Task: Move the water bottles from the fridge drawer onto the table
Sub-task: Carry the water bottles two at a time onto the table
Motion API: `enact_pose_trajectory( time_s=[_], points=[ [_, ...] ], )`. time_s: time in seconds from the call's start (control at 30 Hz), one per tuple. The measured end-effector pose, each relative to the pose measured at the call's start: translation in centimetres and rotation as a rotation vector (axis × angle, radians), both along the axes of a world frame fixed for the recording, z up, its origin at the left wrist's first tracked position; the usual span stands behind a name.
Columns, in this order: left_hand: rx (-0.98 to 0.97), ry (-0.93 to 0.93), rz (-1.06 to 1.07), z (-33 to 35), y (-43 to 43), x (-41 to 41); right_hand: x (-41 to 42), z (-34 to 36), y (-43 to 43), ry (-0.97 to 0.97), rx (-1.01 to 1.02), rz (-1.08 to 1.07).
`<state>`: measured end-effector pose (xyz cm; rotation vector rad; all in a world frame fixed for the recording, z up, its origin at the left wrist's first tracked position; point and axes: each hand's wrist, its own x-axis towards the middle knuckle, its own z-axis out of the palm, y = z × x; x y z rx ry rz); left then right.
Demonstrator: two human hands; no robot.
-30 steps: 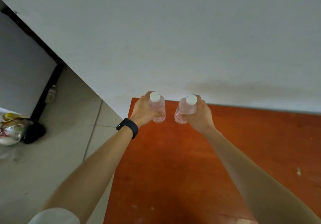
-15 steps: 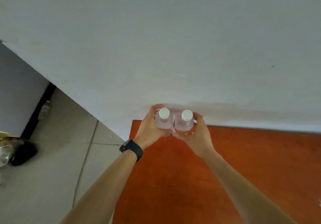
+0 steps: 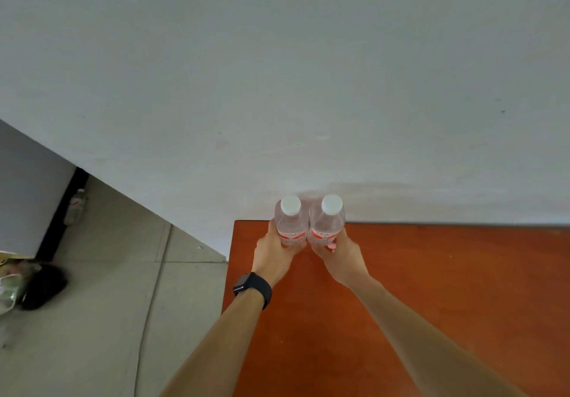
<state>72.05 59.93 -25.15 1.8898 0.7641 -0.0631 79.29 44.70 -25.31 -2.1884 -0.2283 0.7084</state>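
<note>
Table [image 3: 431, 288]: orange-brown, lower right, against white wall [image 3: 277, 73].
Left hand [image 3: 273, 258]: grips left bottle [image 3: 290, 222].
Right hand [image 3: 339, 253]: grips right bottle [image 3: 327, 222]; bottles touching.

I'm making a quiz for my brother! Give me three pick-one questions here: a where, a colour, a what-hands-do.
1. Where are the two clear plastic water bottles? A floor B far left corner of the orange wooden table C drawer
2. Their round caps are? A white B blue C black
3. The left hand and right hand? A wave B lie flat C each grip a bottle
B: they're at the corner by the wall; A: both caps are white; C: each hand wraps one.
</note>
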Motion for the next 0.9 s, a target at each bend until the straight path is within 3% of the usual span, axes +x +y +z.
enact_pose_trajectory(
  time_s=[0.3, 0.43, 0.7, 0.9],
  points=[
    [-0.032, 0.071, -0.007, 0.7, 0.3, -0.1, 0.0, 0.5, -0.7, 0.072, -0.042, 0.027],
    [-0.03, 0.23, 0.023, 1.8, -1.0, -1.3, -1.3, 1.4, -3.7, 0.129, -0.112, -0.004],
    [0.087, 0.464, -0.389, 3.1, -8.6, -6.1, -8.7, 3.6, -17.0, 0.14, -0.201, 0.069],
    [0.254, 0.456, -0.815, 5.2, -23.2, -7.5, -16.6, 7.2, -32.8, 0.064, -0.304, -0.002]
  ],
)
